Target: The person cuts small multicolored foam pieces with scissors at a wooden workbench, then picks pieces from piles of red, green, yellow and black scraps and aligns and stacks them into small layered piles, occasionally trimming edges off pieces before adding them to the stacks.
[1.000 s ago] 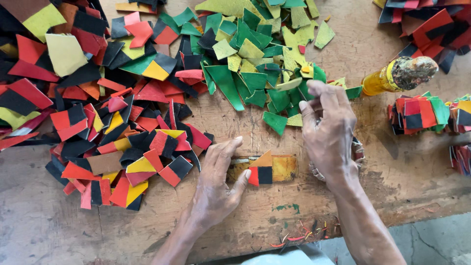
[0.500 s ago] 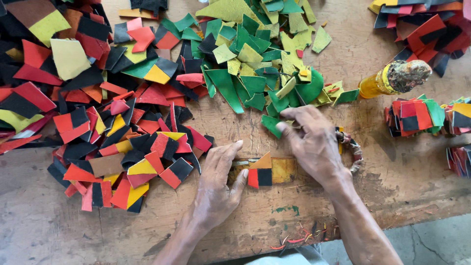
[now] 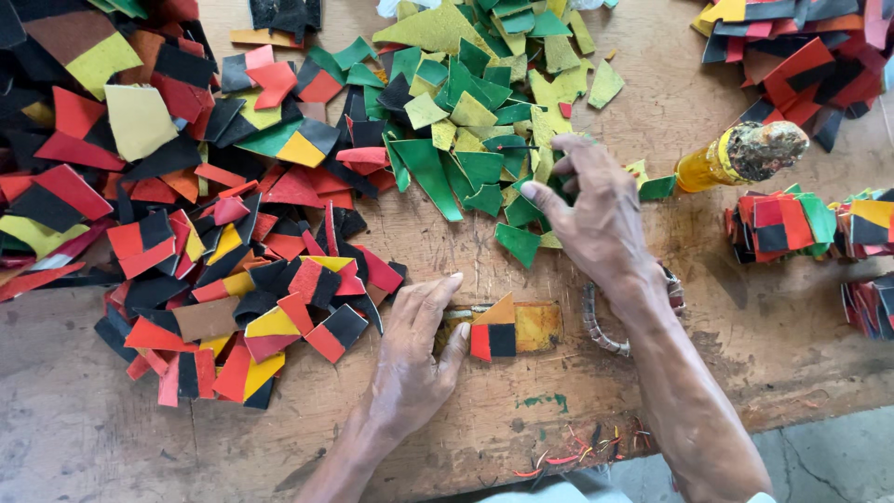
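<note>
The left hand (image 3: 414, 359) lay flat on the wooden table (image 3: 652, 391), palm down, with the fingers stretched and a little spread; it gripped nothing. Its fingertips touched the left edge of a small joined patch (image 3: 501, 328), which was made of red, black and orange pieces and lay on the table just in front of the person, on top of a yellowish stained spot. The right hand (image 3: 596, 219) was further away, over the near edge of the heap of green scraps (image 3: 466, 121). Its fingers were bent down into the green pieces, but I could not tell if they really pinched one, because the back of the hand hid the tips. One dark green triangle (image 3: 518, 244) lay just beside the thumb. On the left a big heap of red, black and yellow scraps (image 3: 168, 233) covered the table. To the right of the right hand lay a yellow glue bottle (image 3: 726, 160) with a crusted cap, on its side, and beyond it were small stacks of joined pieces (image 3: 778, 224). A curved metal object (image 3: 601, 326) lay under the right wrist, partly hidden.
</note>
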`<state>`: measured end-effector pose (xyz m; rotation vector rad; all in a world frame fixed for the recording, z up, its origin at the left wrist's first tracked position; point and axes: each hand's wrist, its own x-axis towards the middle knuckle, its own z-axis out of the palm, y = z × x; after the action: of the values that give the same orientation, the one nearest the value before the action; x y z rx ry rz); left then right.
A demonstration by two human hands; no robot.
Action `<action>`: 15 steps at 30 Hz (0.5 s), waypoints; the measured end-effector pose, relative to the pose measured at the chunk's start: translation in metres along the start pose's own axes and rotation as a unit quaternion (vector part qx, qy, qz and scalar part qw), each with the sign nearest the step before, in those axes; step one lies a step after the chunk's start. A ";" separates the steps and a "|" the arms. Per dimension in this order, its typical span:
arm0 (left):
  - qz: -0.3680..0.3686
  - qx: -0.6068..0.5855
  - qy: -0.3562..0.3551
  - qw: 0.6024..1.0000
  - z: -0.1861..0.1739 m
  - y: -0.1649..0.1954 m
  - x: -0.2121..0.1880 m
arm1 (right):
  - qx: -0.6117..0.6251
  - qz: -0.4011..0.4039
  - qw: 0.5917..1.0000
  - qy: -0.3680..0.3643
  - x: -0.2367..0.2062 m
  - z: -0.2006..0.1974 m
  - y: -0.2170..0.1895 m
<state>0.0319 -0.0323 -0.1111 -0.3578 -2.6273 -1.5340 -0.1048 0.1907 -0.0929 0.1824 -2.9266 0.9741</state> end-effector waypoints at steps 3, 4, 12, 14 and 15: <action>-0.015 -0.006 -0.009 1.000 0.000 -0.001 0.000 | 0.023 -0.005 0.999 0.021 0.003 0.000 0.004; -0.026 -0.010 -0.012 1.000 -0.001 -0.001 -0.001 | 0.028 0.015 0.999 0.027 0.001 -0.004 0.007; 0.003 0.008 0.000 1.000 0.000 -0.001 -0.003 | 0.313 0.122 0.942 -0.004 -0.014 -0.021 0.034; 0.002 0.009 0.001 1.000 0.001 -0.001 -0.004 | 0.326 0.135 0.935 -0.023 -0.019 -0.022 0.037; 0.004 0.011 0.003 1.000 0.001 -0.001 -0.004 | 0.336 0.132 0.932 -0.027 -0.022 -0.022 0.038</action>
<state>0.0355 -0.0325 -0.1132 -0.3616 -2.6324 -1.4993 -0.0880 0.2360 -0.1001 -0.1742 -2.5713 2.0078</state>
